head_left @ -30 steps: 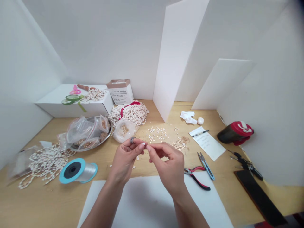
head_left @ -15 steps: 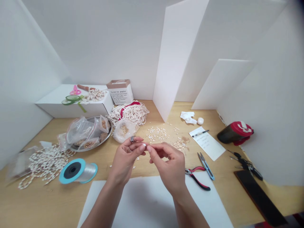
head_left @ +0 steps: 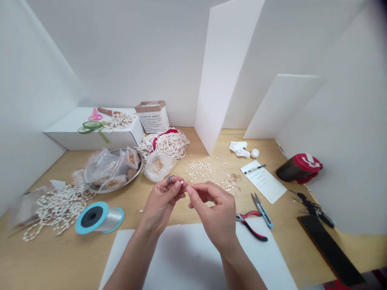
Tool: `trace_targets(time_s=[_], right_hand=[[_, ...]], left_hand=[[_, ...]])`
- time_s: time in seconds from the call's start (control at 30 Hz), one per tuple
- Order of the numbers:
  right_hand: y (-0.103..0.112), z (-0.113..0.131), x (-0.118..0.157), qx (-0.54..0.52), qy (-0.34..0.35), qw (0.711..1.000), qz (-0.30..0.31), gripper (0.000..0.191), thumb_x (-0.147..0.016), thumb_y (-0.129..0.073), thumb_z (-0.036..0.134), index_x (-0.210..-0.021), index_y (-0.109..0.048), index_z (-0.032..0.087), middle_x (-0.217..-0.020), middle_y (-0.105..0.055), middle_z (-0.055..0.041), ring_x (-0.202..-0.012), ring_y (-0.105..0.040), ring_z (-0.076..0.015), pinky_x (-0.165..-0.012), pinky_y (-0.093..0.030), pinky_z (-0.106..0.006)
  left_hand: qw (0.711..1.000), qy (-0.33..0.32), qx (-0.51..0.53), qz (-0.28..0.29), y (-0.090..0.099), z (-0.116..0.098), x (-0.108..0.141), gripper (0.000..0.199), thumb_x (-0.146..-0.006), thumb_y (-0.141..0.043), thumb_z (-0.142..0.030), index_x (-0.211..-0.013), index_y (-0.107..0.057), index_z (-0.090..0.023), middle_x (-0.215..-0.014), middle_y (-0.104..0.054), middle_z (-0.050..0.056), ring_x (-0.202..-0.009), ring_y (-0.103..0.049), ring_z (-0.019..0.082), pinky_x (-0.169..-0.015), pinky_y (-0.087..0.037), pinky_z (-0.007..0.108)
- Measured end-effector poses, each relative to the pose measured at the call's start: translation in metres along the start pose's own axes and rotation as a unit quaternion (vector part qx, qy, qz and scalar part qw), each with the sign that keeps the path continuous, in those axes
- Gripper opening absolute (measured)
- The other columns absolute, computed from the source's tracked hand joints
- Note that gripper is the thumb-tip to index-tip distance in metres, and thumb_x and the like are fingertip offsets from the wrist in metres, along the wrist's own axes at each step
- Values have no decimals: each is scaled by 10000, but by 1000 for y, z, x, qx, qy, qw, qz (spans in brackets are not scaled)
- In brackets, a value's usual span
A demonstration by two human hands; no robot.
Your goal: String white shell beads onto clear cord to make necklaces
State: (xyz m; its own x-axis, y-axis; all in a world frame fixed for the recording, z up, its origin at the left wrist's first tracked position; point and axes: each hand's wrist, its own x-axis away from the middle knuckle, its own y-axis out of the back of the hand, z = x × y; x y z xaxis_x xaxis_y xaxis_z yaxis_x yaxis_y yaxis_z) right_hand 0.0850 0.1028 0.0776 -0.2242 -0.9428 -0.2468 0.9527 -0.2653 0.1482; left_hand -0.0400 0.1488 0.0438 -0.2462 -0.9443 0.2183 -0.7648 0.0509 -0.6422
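Between the thumb and finger of my left hand (head_left: 165,197) is pinched a small white bead (head_left: 182,182). A ring (head_left: 169,179) sits on one finger of that hand. Close by on the right, my right hand (head_left: 213,205) is closed in a pinch, its fingertips almost at the bead; whatever they hold is too small to make out. Beyond the hands, loose white beads (head_left: 201,170) and gold star-shaped pieces (head_left: 227,183) lie scattered on the wooden table. Below both hands lies a white sheet (head_left: 187,253).
At left stand a spool of clear line (head_left: 113,218), bead strands (head_left: 59,207) and a metal bowl (head_left: 139,171) of bags. Pliers (head_left: 252,229), snips (head_left: 262,211), a note (head_left: 267,185), a cup (head_left: 298,169), keys (head_left: 313,207) and a black phone-like slab (head_left: 329,249) lie right.
The bead in my left fingertips has turned and its hole side now shows. My left fingers have shifted slightly; my right hand has hardly moved.
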Motion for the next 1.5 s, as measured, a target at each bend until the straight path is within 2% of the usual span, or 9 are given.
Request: trace_targets(time_s=[0.57,0.93,1.17,1.4,1.5], right_hand=[[0,-3,0,53,9,998,-14,69,-811,-626,215,-802,-689,189,-708,-666,4,-606,-625,-106,-579,-525,-212],[-1,-4,-1,39,-9,999,-7,70,-808,-626,221,-800,-690,194,-714,-673,2,-602,-627,-113,-570,-521,-218],[-1,-2,-1,6,-26,1000,-6,70,-814,-625,220,-798,-689,197,-714,-680,7,-569,-635,-106,-557,-511,-210],[-1,-3,-2,-38,-48,998,4,87,-815,-627,242,-799,-696,191,-718,-695,-10,-565,-648,-117,-558,-513,-221],[-1,-5,-5,-66,-68,995,10,105,-813,-635,267,-794,-705,191,-692,-692,-13,-570,-650,-126,-561,-515,-229]], left_hand=[[998,-23,-33,-44,-3,1,2,175,-587,-830,-216,-717,-726,-163,-694,-714,8,-664,-645,85,-633,-515,138],[992,-68,-98,-46,-2,2,3,147,-630,-803,-194,-755,-728,-179,-747,-721,1,-713,-639,89,-677,-510,149],[986,-96,-132,-42,0,-1,6,368,-668,-776,-169,-1008,-637,-195,-775,-719,14,-715,-648,110,-701,-513,202],[985,-90,-143,-41,-5,-4,9,417,-649,-785,-186,-1020,-594,-185,-793,-725,27,-709,-655,120,-687,-511,199],[977,-113,-165,-70,-10,-6,11,435,-613,-805,-204,-995,-599,-172,-782,-727,40,-725,-669,149,-667,-516,206]])
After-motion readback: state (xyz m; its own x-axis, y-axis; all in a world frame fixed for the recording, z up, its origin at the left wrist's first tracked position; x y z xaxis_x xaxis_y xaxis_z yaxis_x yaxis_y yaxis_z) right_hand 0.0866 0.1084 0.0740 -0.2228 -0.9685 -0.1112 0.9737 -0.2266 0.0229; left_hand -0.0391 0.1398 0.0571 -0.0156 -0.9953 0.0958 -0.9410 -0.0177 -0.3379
